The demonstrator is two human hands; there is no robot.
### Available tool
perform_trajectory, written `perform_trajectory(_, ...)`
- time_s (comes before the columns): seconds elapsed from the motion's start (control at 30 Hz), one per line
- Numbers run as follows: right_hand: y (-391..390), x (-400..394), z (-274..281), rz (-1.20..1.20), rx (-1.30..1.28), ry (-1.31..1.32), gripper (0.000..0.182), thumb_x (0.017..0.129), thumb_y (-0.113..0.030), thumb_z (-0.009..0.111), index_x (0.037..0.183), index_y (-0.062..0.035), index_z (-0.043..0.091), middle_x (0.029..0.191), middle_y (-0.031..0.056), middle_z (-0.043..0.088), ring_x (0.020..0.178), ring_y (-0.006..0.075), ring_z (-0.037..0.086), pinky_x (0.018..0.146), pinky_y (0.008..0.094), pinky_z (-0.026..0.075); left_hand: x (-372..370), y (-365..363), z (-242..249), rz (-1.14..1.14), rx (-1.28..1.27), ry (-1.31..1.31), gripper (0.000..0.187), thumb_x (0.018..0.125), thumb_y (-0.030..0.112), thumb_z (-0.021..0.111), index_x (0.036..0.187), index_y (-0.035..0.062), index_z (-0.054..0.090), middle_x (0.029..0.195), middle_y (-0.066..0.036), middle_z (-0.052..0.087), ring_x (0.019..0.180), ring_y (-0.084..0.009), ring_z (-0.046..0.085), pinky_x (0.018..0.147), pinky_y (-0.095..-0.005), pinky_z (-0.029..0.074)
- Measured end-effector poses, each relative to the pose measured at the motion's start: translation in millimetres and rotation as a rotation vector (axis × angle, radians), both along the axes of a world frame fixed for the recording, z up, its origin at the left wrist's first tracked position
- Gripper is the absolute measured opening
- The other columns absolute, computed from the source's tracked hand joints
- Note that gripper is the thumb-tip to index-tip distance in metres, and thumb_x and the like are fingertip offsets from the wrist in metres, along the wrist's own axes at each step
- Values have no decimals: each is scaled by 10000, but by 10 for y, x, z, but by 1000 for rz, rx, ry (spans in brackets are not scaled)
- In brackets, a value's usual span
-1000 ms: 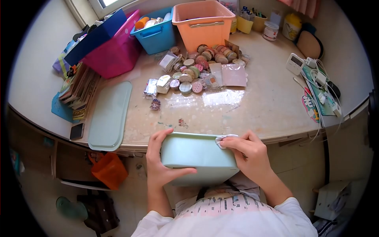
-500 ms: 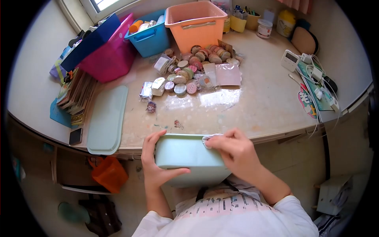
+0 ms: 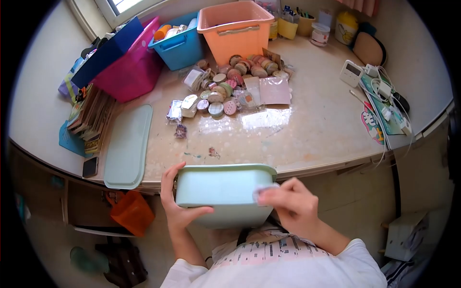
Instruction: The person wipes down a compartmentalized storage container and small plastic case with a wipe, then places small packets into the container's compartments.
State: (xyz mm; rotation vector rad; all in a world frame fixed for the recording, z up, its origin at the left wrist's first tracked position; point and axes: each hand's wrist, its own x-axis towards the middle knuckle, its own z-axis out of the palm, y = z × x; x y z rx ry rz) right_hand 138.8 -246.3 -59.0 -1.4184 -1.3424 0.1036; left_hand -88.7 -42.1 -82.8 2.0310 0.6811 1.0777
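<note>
A pale green plastic storage box [image 3: 218, 187] is tipped on its side at the table's front edge, just above my lap. My left hand [image 3: 175, 206] grips its left end, thumb on the near face and fingers round the far side. Pinched in my right hand [image 3: 295, 204] is a small white wipe [image 3: 265, 189], pressed against the right end of the box and blurred by motion. A matching pale green lid [image 3: 128, 149] lies flat on the table to the left.
Rolls of washi tape [image 3: 216, 109] and small packets are heaped mid-table. Behind stand an orange bin [image 3: 242, 43], a blue bin [image 3: 181, 50] and a magenta bin [image 3: 127, 72]. White cables [image 3: 384, 89] lie at right, a phone [image 3: 90, 167] at left.
My right hand has slid the wipe from the box's far rim down toward its near right corner. The box and my left hand have shifted slightly left.
</note>
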Motion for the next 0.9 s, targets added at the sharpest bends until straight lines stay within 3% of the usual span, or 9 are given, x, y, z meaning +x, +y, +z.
perform_trajectory(0.07, 230, 138, -155, -192, -4, -74, 391, 768, 133, 736, 1058, -114, 821, 1032, 27, 812, 784, 216, 644, 680, 315, 577, -4, -12, -9, -6, -20, -10, 1165, 432, 502, 1045, 1383, -17, 617, 1328, -133, 620, 1191, -264, 615, 1036, -388, 485)
perform_trajectory(0.1, 287, 159, -206, -149, 44, 48, 390, 792, 130, 730, 1080, -117, 822, 1039, 33, 812, 781, 226, 648, 668, 307, 573, 9, 2, -3, -9, -32, -34, 1180, 436, 513, 1044, 1394, -24, 610, 1343, -136, 616, 1197, -257, 610, 1040, -386, 483)
perform_trajectory(0.23, 59, -136, -204, -70, 59, 130, 400, 800, 137, 747, 1089, -125, 832, 1032, 71, 813, 784, 203, 653, 679, 294, 572, -133, 81, -104, 12, -66, -69, 1202, 449, 512, 1048, 1414, -40, 591, 1378, -133, 604, 1205, -244, 603, 1046, -386, 481)
perform_trajectory(0.33, 117, -85, -232, -34, 116, 66, 403, 796, 131, 751, 1093, -130, 828, 1044, 75, 813, 766, 199, 648, 681, 292, 571, -187, 110, -145, 10, -121, -113, 1217, 458, 516, 1048, 1427, -51, 578, 1402, -130, 593, 1207, -234, 601, 1051, -382, 479)
perform_trajectory(0.4, 328, 63, -217, -172, 68, -63, 417, 799, 127, 745, 1119, -130, 814, 1068, 71, 811, 759, 203, 645, 676, 294, 568, -142, 74, -85, -2, -152, -132, 1209, 471, 523, 1046, 1425, -53, 579, 1382, -110, 584, 1196, -222, 600, 1049, -371, 477)
perform_trajectory(0.47, 428, 87, -339, -137, 140, -58, 431, 797, 125, 741, 1137, -132, 803, 1090, 70, 808, 755, 209, 646, 665, 292, 563, -164, 83, -84, -10, -173, -136, 1207, 476, 523, 1046, 1430, -49, 576, 1361, -99, 580, 1188, -217, 600, 1046, -364, 475)
perform_trajectory(0.63, 293, -214, -684, -254, 153, 115, 388, 817, 145, 751, 1118, -94, 806, 1096, 109, 806, 792, 209, 692, 679, 296, 580, -225, 123, -124, 0, -159, -161, 1199, 495, 506, 1048, 1444, -43, 563, 1305, -69, 570, 1165, -202, 598, 1035, -349, 474)
perform_trajectory(0.9, 494, -155, -368, -185, 197, 86, 368, 843, 151, 725, 1120, -79, 798, 1054, 116, 800, 890, 237, 734, 718, 309, 599, -244, 124, -94, 16, -270, -218, 1222, 519, 556, 1039, 1454, -58, 547, 1280, -69, 599, 1150, -198, 611, 1021, -345, 488)
